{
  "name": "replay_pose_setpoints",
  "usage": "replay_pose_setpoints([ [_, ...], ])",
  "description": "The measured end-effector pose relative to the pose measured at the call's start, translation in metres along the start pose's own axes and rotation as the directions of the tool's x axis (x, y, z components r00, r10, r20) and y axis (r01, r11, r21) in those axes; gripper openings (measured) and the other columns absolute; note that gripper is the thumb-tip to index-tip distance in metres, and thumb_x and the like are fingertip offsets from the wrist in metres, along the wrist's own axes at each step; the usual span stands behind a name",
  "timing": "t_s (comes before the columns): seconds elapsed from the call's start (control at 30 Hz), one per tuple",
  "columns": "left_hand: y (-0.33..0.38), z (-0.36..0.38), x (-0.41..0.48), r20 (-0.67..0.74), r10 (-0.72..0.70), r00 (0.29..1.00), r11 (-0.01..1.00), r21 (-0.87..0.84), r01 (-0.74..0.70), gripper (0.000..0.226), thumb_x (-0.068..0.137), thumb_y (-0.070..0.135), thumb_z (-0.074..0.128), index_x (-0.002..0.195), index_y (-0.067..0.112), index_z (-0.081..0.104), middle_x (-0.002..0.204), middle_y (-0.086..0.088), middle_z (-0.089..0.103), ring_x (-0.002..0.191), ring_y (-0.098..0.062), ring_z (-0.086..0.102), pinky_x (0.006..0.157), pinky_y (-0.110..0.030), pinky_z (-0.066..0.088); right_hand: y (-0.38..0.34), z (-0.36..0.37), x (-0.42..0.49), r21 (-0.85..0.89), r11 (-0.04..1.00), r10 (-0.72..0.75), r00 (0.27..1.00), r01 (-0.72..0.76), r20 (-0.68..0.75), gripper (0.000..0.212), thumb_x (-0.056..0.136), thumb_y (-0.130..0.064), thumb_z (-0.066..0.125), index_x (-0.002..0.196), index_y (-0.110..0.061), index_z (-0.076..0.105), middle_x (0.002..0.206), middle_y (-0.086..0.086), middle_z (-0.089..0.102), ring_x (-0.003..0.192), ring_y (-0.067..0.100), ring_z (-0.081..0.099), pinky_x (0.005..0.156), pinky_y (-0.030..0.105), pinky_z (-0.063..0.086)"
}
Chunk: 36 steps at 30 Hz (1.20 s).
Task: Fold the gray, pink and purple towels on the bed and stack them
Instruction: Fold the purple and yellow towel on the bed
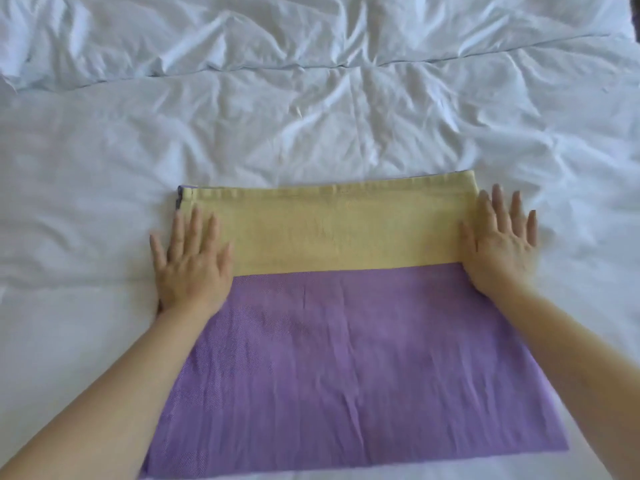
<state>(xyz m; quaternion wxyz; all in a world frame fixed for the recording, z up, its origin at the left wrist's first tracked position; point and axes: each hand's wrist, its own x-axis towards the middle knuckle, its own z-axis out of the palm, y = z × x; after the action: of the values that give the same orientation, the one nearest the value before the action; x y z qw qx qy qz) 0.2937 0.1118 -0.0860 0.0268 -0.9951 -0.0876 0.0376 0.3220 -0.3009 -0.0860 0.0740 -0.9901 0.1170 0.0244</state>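
A purple towel [346,368] with a wide yellow band along its far edge lies flat on the white bed [86,209], folded into a rectangle. My left hand [192,261] presses flat on the towel's left edge, fingers straight and spread, half on the sheet. My right hand [500,244] lies flat on the right edge at the yellow band, fingers straight. Neither hand grips the cloth. No gray or pink towel is in view.
A rumpled white duvet [311,43] covers the far part of the bed, with a seam running across it. White sheet surrounds the towel on the left, right and far sides. A dark corner shows at the top right.
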Motion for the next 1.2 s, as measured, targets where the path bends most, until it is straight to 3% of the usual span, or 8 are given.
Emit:
replay_pose_setpoints([
  [0.13, 0.071, 0.001, -0.095, 0.002, 0.361, 0.933, 0.924, -0.136, -0.357, 0.059, 0.097, 0.054, 0.019, 0.151, 0.031, 0.020, 0.160, 0.003, 0.012, 0.148, -0.022, 0.010, 0.118, -0.048, 0.003, -0.069, 0.006, -0.099, 0.151, 0.949, -0.287, 0.957, 0.277, 0.051, 0.063, 0.095, -0.051, 0.020, 0.151, -0.022, 0.021, 0.158, -0.007, 0.010, 0.148, 0.017, 0.004, 0.119, 0.038, 0.003],
  [0.2, 0.082, 0.013, -0.129, 0.066, 0.377, 0.924, 0.920, -0.144, -0.365, 0.059, 0.095, 0.055, 0.023, 0.150, 0.032, 0.023, 0.158, 0.005, 0.017, 0.147, -0.021, 0.016, 0.117, -0.049, 0.010, -0.081, 0.024, -0.145, 0.108, 0.927, -0.371, 0.920, 0.359, 0.130, 0.063, 0.095, -0.055, 0.020, 0.150, -0.025, 0.023, 0.157, -0.011, 0.011, 0.147, 0.016, 0.009, 0.119, 0.036, 0.005],
  [0.33, 0.024, 0.023, -0.140, 0.129, 0.162, 0.978, 0.987, -0.024, -0.160, 0.062, 0.092, 0.056, 0.015, 0.149, 0.032, 0.020, 0.157, 0.008, 0.019, 0.146, -0.016, 0.017, 0.118, -0.048, 0.011, -0.012, 0.026, -0.148, -0.041, 0.969, -0.234, 0.959, 0.243, 0.158, 0.066, 0.092, -0.056, 0.019, 0.150, -0.026, 0.025, 0.157, -0.009, 0.020, 0.146, 0.015, 0.019, 0.117, 0.036, 0.010],
  [0.5, -0.039, 0.008, -0.168, 0.145, -0.191, 0.971, 0.978, -0.061, 0.201, 0.058, 0.098, 0.051, 0.024, 0.151, 0.028, 0.019, 0.161, -0.001, 0.014, 0.146, -0.030, 0.015, 0.116, -0.052, 0.009, 0.035, 0.001, -0.168, -0.082, 0.997, 0.021, 0.993, -0.012, 0.118, 0.062, 0.097, -0.052, 0.018, 0.152, -0.023, 0.017, 0.160, -0.006, 0.009, 0.148, 0.020, 0.003, 0.119, 0.042, 0.002],
  [0.63, -0.025, -0.004, -0.207, 0.126, -0.415, 0.901, 0.815, -0.389, 0.430, 0.073, 0.091, 0.039, 0.056, 0.147, 0.003, 0.027, 0.148, -0.026, 0.032, 0.129, -0.047, 0.035, 0.106, -0.053, 0.029, -0.042, -0.009, -0.221, 0.120, 0.968, -0.228, 0.973, 0.222, 0.041, 0.064, 0.090, -0.054, 0.027, 0.148, -0.025, 0.029, 0.155, -0.005, 0.019, 0.145, 0.020, 0.011, 0.117, 0.041, 0.009],
  [0.77, -0.026, -0.001, -0.225, 0.201, -0.473, 0.858, 0.675, -0.542, 0.500, 0.061, 0.085, 0.039, 0.066, 0.123, -0.006, 0.049, 0.119, -0.029, 0.055, 0.111, -0.043, 0.051, 0.090, -0.048, 0.043, -0.082, 0.021, -0.270, 0.085, 0.872, -0.488, 0.841, 0.482, 0.236, 0.057, 0.093, -0.062, 0.020, 0.147, -0.044, 0.019, 0.155, -0.019, 0.004, 0.148, 0.016, 0.006, 0.118, 0.036, -0.002],
  [1.0, -0.057, 0.002, -0.229, 0.401, -0.529, 0.748, 0.272, -0.754, 0.597, 0.032, 0.083, 0.032, 0.071, 0.090, 0.001, 0.064, 0.086, -0.016, 0.064, 0.081, -0.031, 0.060, 0.074, -0.040, 0.048, 0.040, 0.014, -0.266, -0.076, 0.996, -0.028, 0.973, 0.047, 0.230, 0.068, 0.090, -0.064, 0.013, 0.151, -0.035, 0.009, 0.159, -0.016, 0.005, 0.147, 0.008, 0.002, 0.117, 0.033, -0.001],
  [1.2, -0.015, -0.036, -0.236, -0.002, -0.561, 0.828, 0.463, -0.830, 0.312, 0.032, 0.087, 0.018, 0.065, 0.114, 0.001, 0.060, 0.111, -0.020, 0.064, 0.101, -0.035, 0.058, 0.090, -0.038, 0.043, 0.081, -0.003, -0.263, 0.001, 0.998, 0.058, 0.946, -0.062, 0.320, 0.059, 0.097, -0.052, 0.019, 0.151, -0.030, 0.010, 0.160, -0.013, -0.001, 0.148, 0.016, -0.001, 0.118, 0.038, 0.001],
])
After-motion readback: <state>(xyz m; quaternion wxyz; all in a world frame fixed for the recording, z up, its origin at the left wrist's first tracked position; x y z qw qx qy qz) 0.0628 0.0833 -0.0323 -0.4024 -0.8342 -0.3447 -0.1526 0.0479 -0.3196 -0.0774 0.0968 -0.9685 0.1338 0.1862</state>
